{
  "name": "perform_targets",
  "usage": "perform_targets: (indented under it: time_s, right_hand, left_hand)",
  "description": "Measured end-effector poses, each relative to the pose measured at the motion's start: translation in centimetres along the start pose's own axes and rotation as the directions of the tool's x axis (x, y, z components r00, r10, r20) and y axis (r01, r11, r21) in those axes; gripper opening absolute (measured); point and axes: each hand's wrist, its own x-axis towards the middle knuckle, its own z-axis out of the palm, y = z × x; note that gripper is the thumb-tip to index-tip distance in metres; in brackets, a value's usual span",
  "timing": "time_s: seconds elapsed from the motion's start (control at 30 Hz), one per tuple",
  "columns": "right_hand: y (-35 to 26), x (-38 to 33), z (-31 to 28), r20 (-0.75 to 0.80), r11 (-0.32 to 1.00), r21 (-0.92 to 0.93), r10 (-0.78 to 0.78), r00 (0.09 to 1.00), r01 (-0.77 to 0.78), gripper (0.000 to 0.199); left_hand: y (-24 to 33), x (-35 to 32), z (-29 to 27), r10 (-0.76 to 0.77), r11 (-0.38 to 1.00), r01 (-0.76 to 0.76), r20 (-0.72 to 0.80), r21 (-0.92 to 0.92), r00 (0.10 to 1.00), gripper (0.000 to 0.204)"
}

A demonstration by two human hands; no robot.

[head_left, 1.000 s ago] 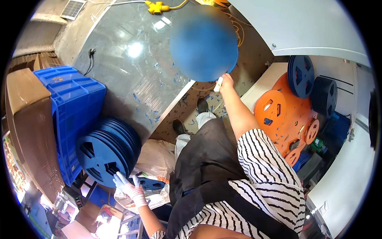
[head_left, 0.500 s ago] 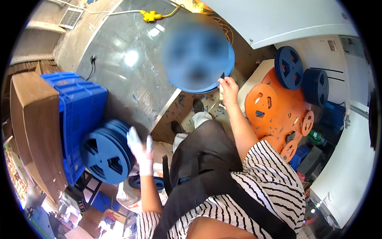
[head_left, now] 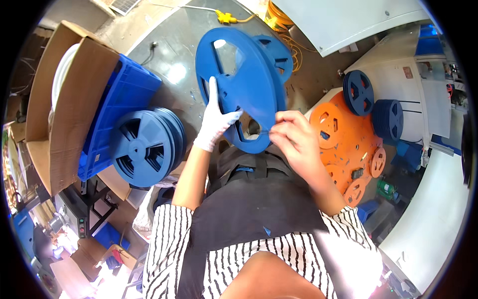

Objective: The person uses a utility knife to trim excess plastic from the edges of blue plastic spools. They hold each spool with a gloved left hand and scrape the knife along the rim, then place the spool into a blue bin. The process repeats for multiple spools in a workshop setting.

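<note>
Tilted up in front of me is a large blue plastic reel [head_left: 249,84] with cut-out windows. My left hand [head_left: 214,124], in a white glove, grips the reel at its lower left, thumb and fingers against the face. My bare right hand [head_left: 296,139] is closed at the reel's right rim, fingertips pinched together. Whatever lies between those fingertips is hidden. Another blue reel [head_left: 280,57] shows behind the held one, over the metal tabletop [head_left: 174,55]. Left of my gloved hand stands a stack of blue reels [head_left: 142,144].
A blue crate [head_left: 119,104] and an open cardboard box [head_left: 74,99] stand at the left. On the right is an orange surface [head_left: 348,134] strewn with blue scraps, with stacked dark blue reels [head_left: 388,119] beside it. A yellow power splitter [head_left: 225,18] lies at the tabletop's far edge.
My left hand has moved right from beside the stack and taken hold of a blue reel, now tilted up. My right hand has moved lower; the dark pointed thing in it no longer shows.
</note>
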Motion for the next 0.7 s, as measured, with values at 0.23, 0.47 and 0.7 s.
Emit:
perform_targets:
  time_s: [0.23,0.47,0.7]
  right_hand:
    - [-2.8,0.0,-0.1,0.033,0.788,0.606,0.111,0.993,-0.108,0.012]
    - [-5.1,1.0,5.5,0.319,0.983,-0.184,0.082,0.944,-0.024,0.017]
    - [-7.3,2.3,8.2,0.464,0.845,-0.395,-0.156,0.872,0.361,0.018]
  left_hand:
    - [4.1,-8.4,-2.6,0.000,0.328,0.248,0.262,-0.912,0.965,0.079]
    - [5.3,-10.9,-3.6,0.179,0.281,0.113,0.168,-0.953,0.970,0.108]
    - [4.7,-11.1,-4.2,0.181,0.496,-0.022,0.079,-0.868,0.980,0.117]
